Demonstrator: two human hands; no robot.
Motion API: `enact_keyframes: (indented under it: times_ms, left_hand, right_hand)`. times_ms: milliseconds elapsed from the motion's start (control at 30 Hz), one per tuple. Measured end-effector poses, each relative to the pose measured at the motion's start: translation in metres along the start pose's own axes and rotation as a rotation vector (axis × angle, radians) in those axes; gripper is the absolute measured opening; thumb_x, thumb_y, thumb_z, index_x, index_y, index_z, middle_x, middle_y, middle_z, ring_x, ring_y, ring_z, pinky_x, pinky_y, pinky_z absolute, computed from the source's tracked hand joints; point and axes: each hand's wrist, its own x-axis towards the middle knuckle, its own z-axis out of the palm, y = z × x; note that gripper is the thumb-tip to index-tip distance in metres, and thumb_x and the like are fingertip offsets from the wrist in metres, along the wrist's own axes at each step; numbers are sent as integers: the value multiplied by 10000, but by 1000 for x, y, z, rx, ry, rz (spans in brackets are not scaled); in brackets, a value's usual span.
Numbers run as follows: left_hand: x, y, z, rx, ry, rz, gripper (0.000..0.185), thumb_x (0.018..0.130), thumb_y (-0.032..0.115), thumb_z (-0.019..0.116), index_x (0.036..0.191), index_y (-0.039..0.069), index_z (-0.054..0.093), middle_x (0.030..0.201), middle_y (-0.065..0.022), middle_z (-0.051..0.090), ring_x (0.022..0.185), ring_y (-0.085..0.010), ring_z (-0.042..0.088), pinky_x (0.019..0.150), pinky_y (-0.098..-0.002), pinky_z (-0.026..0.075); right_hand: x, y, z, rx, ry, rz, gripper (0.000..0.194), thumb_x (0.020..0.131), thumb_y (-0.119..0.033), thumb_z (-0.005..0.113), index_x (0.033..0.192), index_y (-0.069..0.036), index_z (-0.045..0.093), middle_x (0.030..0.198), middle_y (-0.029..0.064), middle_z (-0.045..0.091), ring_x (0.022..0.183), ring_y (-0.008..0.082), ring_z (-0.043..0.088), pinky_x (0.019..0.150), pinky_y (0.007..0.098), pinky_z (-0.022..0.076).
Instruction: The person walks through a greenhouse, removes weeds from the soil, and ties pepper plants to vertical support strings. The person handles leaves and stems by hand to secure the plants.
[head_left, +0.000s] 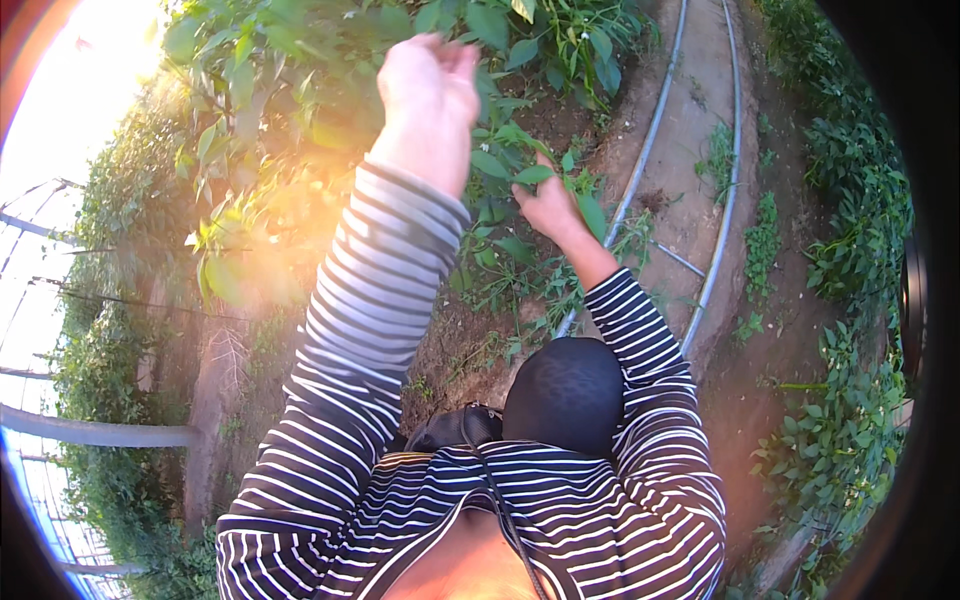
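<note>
My left hand (431, 97) is raised in front of the leafy pepper plants (487, 30). It is blurred, with its fingers bent, and whether anything is in them cannot be made out. Lower and to the right, my right hand (553, 204) reaches in among the low leaves (491, 163) of a plant. Its thumb and a finger stand apart beside a leaf, and the foliage hides the other fingers. Small white flowers dot the plants near both hands.
Two parallel metal pipes (651, 142) run along the soil path (694, 97) at right, joined by a crossbar (677, 259). Another plant row (840, 420) lines the far right. My bent knee (562, 397) is below my right hand. Greenhouse framing (97, 429) and bright glare fill the left.
</note>
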Motion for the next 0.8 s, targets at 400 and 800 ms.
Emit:
enact_keyframes:
  times_ms: [400,800]
  left_hand:
    - [92,-21,-98,680,-89,-28,613,884,-49,462,1468,-15,280,1403,-157,449,1272,-264,471,1111,-520,298]
    - [74,5,-82,840,-226,207,569,879,-20,543,1401,-24,316,1354,-164,535,1242,-229,507,999,-383,433]
  right_hand:
    - [76,33,-32,255,50,-182,494,933,-58,564,1412,-47,443,933,76,634,657,109,606,570,270,489]
    - [62,-2,-86,686,-393,211,571,959,-201,591,1438,10,366,723,71,643,482,76,562,361,191,382]
